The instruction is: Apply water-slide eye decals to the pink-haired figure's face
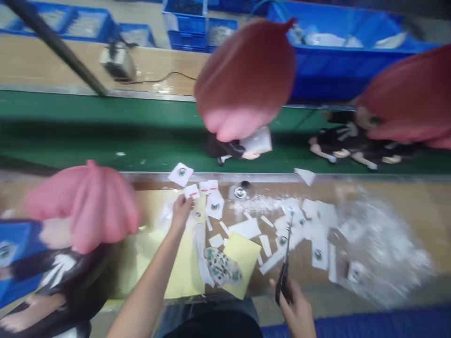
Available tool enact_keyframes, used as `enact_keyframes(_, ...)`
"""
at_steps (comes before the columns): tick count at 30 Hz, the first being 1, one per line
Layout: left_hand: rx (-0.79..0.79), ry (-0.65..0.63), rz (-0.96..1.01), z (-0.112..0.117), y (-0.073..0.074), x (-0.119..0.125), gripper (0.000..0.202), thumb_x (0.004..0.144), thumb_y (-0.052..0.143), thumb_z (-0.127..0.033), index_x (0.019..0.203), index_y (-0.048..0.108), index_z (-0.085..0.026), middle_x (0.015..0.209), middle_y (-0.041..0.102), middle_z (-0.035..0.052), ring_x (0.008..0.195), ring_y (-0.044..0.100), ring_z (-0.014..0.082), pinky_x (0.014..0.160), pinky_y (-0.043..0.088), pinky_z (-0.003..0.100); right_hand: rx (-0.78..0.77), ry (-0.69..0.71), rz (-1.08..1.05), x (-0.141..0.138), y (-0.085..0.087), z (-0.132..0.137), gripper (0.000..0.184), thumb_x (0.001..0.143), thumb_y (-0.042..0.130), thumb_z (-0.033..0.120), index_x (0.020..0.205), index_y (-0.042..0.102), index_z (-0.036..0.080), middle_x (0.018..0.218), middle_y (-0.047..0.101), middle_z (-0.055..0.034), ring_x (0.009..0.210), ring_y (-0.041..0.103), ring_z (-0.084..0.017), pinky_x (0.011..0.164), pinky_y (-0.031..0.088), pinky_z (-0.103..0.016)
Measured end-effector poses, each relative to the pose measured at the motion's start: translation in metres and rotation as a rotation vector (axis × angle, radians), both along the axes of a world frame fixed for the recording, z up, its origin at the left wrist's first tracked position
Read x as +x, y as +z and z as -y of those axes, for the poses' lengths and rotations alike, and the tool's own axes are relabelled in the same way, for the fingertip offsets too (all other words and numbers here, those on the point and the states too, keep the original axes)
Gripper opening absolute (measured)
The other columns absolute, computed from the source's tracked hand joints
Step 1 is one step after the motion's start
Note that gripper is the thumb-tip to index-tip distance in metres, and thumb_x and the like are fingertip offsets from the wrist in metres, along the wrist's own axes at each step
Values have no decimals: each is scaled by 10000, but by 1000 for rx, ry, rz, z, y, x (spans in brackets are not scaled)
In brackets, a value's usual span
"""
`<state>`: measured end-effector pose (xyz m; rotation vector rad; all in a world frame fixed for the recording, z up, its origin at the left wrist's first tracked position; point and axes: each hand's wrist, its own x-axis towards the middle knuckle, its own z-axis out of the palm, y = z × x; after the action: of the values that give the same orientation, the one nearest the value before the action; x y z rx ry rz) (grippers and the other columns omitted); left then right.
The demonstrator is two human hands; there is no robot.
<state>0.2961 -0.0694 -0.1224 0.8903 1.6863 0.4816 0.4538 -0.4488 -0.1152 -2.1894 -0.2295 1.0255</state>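
Note:
My left hand (181, 209) reaches forward over the wooden bench (405, 197) and pinches a small white sticker piece (192, 191) with a red mark. My right hand (298, 310) sits near the bench's front edge, holding black-handled scissors (286, 258) with the blades pointing away from me. Between the hands lie yellow backing sheets (243, 256), a strip of green eye stickers (220, 267) and several white paper scraps (246, 228). A pink-haired plush doll (84, 206) lies at my left, close to the left forearm.
A green conveyor belt (105, 136) runs behind the bench and carries two more pink-haired dolls (246, 84) (405, 108). Crumpled clear plastic (380, 244) covers the bench's right side. Blue bins (338, 51) stand at the back. A small metal cap (240, 192) rests near the bench's far edge.

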Motion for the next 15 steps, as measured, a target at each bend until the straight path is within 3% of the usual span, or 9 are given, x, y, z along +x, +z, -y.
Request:
enact_keyframes(3, 4, -37, -17, -3, 11, 1, 75, 932, 671, -154, 890, 612, -134, 810, 632, -23, 700, 619, 109, 635, 531, 240, -170, 7, 159, 26, -1, 30, 570, 764, 692, 711, 980, 701, 184, 887, 755, -112, 840, 722, -293, 740, 570, -396)
enact_keyframes(7, -16, -58, -53, -3, 16, 1, 253, 844, 668, -100, 698, 475, -173, 678, 596, -37, 697, 652, 130, 641, 520, 242, -319, 129, 271, 42, -9, 43, 468, 901, 662, 568, 1127, 651, 159, 962, 713, -58, 880, 686, -201, 853, 566, -420)
enact_keyframes(11, -21, -81, -87, 4, 19, -5, 239, 900, 661, -142, 726, 498, -165, 727, 626, -28, 714, 657, 129, 661, 532, 255, -373, 340, 287, 36, -27, 15, 410, 952, 648, 469, 1227, 619, 166, 1067, 685, -58, 978, 667, -201, 909, 568, -435)
enact_keyframes(15, -5, -108, -118, 13, 18, -16, 127, 961, 669, -229, 895, 618, -133, 839, 660, -8, 749, 658, 128, 689, 568, 277, -444, 518, 292, 24, -39, -23, 398, 980, 623, 420, 1288, 594, 170, 1146, 675, -73, 1027, 665, -207, 936, 571, -444)
